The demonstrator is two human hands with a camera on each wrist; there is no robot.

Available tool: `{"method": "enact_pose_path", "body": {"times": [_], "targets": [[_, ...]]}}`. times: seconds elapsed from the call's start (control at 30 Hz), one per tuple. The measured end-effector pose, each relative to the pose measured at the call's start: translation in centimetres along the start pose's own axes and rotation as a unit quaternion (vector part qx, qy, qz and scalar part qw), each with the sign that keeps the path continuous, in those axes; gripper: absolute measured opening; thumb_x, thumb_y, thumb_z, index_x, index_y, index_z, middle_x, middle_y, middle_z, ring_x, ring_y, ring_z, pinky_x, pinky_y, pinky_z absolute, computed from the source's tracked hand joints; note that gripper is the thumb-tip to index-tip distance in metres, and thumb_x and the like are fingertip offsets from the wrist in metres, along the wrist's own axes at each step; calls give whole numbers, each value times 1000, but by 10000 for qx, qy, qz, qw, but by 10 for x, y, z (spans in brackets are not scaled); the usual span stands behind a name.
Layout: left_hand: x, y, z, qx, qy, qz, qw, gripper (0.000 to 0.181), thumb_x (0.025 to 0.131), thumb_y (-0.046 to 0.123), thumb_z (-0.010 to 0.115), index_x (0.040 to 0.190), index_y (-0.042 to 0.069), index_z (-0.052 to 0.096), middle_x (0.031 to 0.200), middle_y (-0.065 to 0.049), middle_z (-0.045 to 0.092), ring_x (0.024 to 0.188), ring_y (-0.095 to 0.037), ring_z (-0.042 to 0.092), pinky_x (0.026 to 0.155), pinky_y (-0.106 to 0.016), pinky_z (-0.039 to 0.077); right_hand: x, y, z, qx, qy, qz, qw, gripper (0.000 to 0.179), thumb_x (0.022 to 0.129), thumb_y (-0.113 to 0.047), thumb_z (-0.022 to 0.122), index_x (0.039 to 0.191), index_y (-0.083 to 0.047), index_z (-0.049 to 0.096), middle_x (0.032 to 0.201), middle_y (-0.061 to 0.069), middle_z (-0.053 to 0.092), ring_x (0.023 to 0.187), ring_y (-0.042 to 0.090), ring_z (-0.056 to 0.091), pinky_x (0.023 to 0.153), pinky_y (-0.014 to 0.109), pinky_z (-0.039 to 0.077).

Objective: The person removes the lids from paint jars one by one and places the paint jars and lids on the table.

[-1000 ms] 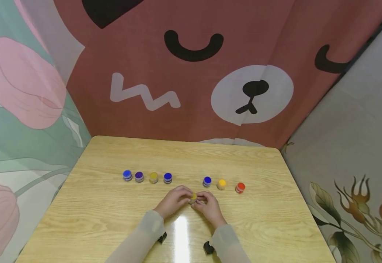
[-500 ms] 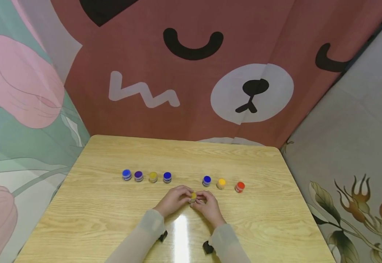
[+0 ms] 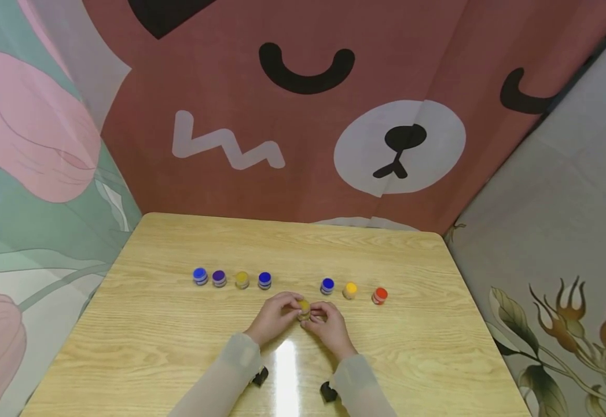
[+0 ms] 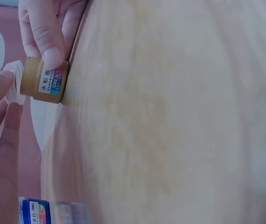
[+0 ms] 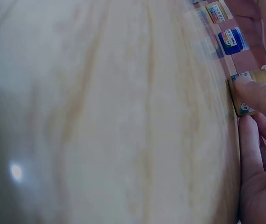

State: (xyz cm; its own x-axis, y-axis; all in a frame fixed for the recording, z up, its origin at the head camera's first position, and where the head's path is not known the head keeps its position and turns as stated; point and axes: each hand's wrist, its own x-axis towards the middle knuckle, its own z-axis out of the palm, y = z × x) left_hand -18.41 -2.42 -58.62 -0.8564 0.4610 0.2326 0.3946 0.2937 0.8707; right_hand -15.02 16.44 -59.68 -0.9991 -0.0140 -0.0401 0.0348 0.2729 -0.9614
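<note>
A small gouache paint jar (image 4: 53, 84) with ochre paint stands on the table between both hands. My left hand (image 3: 273, 314) pinches its clear ribbed lid (image 4: 14, 83) between thumb and fingers. In the left wrist view the lid sits just above the jar's neck, slightly tilted. My right hand (image 3: 330, 330) grips the jar's body, its thumb over the label and its fingers on the far side. The right wrist view shows the jar (image 5: 245, 106) at the right edge, partly behind the right thumb.
Behind the hands stand a blue jar (image 3: 264, 281), an ochre jar (image 3: 242, 280), a purple jar (image 3: 219, 278) and a lighter blue jar (image 3: 200, 276). Farther right are another blue jar (image 3: 327, 286), an orange-yellow jar (image 3: 350, 291) and a red jar (image 3: 379, 296). A printed curtain (image 3: 230, 191) hangs beyond the table (image 3: 151, 324).
The left hand has raised the lid slightly up and left from the ochre jar, so lid and jar show apart. The right hand stays at the jar's body.
</note>
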Motion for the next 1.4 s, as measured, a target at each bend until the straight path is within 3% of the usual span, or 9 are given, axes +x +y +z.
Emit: {"method": "enact_pose_path", "body": {"times": [0.23, 0.4, 0.6, 0.8, 1.03, 1.2, 1.4], "targets": [[-3, -2, 0, -559, 374, -288, 9973, 5, 93, 9, 73, 93, 6, 69, 126, -12, 69, 117, -31, 66, 99, -33, 54, 0, 3, 1, 10, -11, 25, 10000, 36, 79, 1, 84, 110, 4, 67, 114, 15, 55, 105, 25, 63, 91, 22, 56], [-6, -8, 0, -1153, 749, -638, 9884, 10, 93, 6, 73, 100, 6, 68, 122, -14, 68, 113, -31, 66, 96, -26, 55, 0, 2, 2, -3, -8, -16, 10000, 35, 79, 0, 85, 110, 3, 68, 114, 16, 56, 103, 25, 63, 90, 22, 57], [-10, -7, -3, -1458, 1057, -940, 9792, 25, 92, 6, 75, 115, 3, 66, 119, -14, 67, 113, -32, 64, 96, -26, 55, -1, -1, 5, -56, 168, 59, 9998, 35, 79, 0, 84, 110, 3, 68, 113, 15, 57, 102, 24, 63, 90, 23, 57], [-16, -3, -4, -1411, 1025, -841, 9811, 38, 92, 1, 72, 129, -1, 62, 122, -18, 61, 111, -31, 62, 93, -26, 57, -1, -8, 9, -306, 552, 97, 9980, 33, 79, 0, 83, 109, 3, 70, 106, 14, 61, 95, 23, 64, 82, 22, 59], [-23, -5, 1, -1528, 953, -969, 9789, 33, 90, -3, 71, 123, -1, 65, 122, -18, 56, 110, -31, 61, 92, -25, 57, 7, -12, 12, -891, 951, -81, 9914, 30, 75, 1, 84, 103, 2, 72, 94, 10, 67, 82, 18, 64, 70, 22, 57], [-25, -6, 4, -1688, 853, -966, 9772, 34, 88, -5, 72, 121, -5, 63, 120, -21, 60, 107, -28, 62, 92, -26, 57, 12, -13, 14, -853, 1116, -172, 9899, 32, 74, 4, 85, 103, 5, 71, 91, 12, 69, 80, 21, 67, 69, 23, 58], [-28, -6, 7, -1529, 708, -1016, 9804, 32, 86, -5, 72, 117, -5, 62, 113, -18, 63, 106, -28, 63, 93, -28, 57, 19, -14, 19, -825, 1286, -248, 9879, 32, 74, 5, 84, 103, 7, 71, 91, 14, 72, 79, 24, 69, 69, 25, 60]]}}
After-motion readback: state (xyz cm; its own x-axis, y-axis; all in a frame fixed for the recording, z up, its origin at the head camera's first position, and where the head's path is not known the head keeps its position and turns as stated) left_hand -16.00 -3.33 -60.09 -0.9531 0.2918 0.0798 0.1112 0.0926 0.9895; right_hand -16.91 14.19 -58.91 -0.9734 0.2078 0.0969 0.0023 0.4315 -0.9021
